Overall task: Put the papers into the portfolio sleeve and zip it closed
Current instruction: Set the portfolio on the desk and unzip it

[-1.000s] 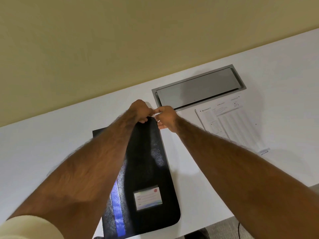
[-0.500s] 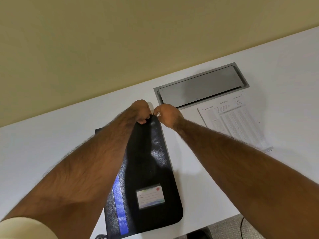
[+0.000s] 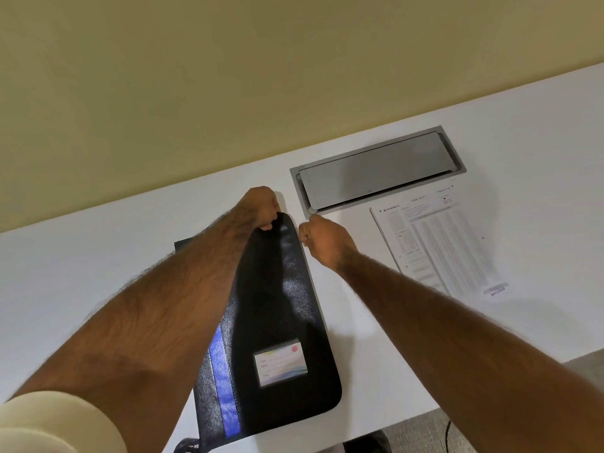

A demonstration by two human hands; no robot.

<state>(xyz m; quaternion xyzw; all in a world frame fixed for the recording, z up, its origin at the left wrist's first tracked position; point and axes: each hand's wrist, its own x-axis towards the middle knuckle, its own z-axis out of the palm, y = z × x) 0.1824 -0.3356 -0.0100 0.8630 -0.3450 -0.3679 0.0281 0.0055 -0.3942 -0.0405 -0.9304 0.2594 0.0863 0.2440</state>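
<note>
A black portfolio sleeve point(image 3: 277, 308) with a blue stripe and a clear card pocket lies on the white table, partly under my left forearm. My left hand point(image 3: 261, 207) grips the sleeve's far top corner. My right hand point(image 3: 322, 238) is closed in a pinch at the sleeve's right edge just below that corner, where the zipper runs; the pull itself is hidden by my fingers. The papers point(image 3: 438, 243), printed sheets with fine rows, lie flat on the table to the right of the sleeve, apart from both hands.
A grey metal cable hatch point(image 3: 379, 168) is set into the white table point(image 3: 98, 256) behind the papers. A beige wall rises past the table's far edge. The table's near edge runs at the lower right, with grey floor point(image 3: 421, 433) below.
My right hand has moved from the top corner a little way down the sleeve's right edge, away from my left hand. The left hand has kept its hold on the corner.
</note>
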